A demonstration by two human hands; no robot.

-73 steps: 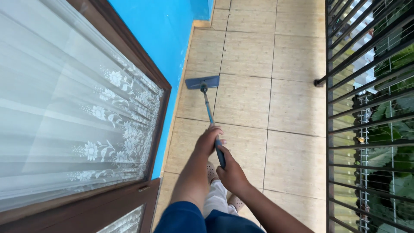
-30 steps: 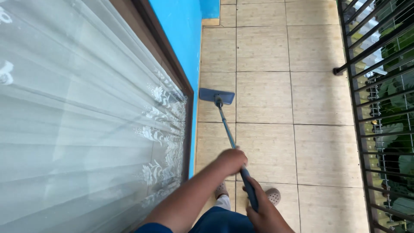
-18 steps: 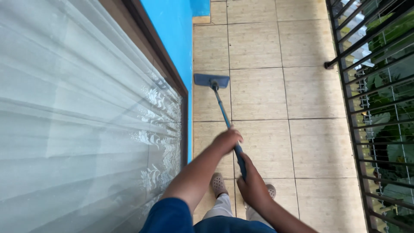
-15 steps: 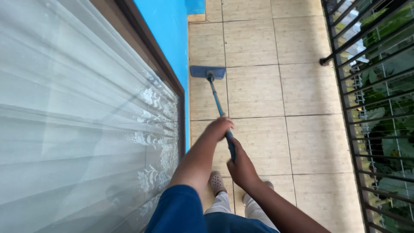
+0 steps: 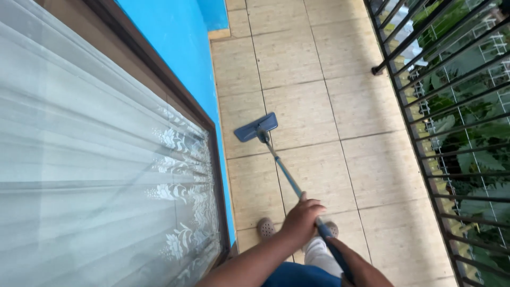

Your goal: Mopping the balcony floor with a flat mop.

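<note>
Flat mop: head now nearer frame centre on the tiled floor, farther from the blue wall than before. We clamp left hand and right hand around its handle.

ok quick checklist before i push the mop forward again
1. Left hand closed on the mop handle: ok.
2. Right hand lower on the handle: its grip is cut off at the frame edge, cannot tell.
3. Blue flat mop head lying flat on the tiled floor: ok.
4. Tiles ahead of the mop head free of objects: ok.
5. Mop head apart from the blue wall on the left: ok, though it sits close to it.
6. Feet in clogs behind the mop head, off its path: ok.
</note>
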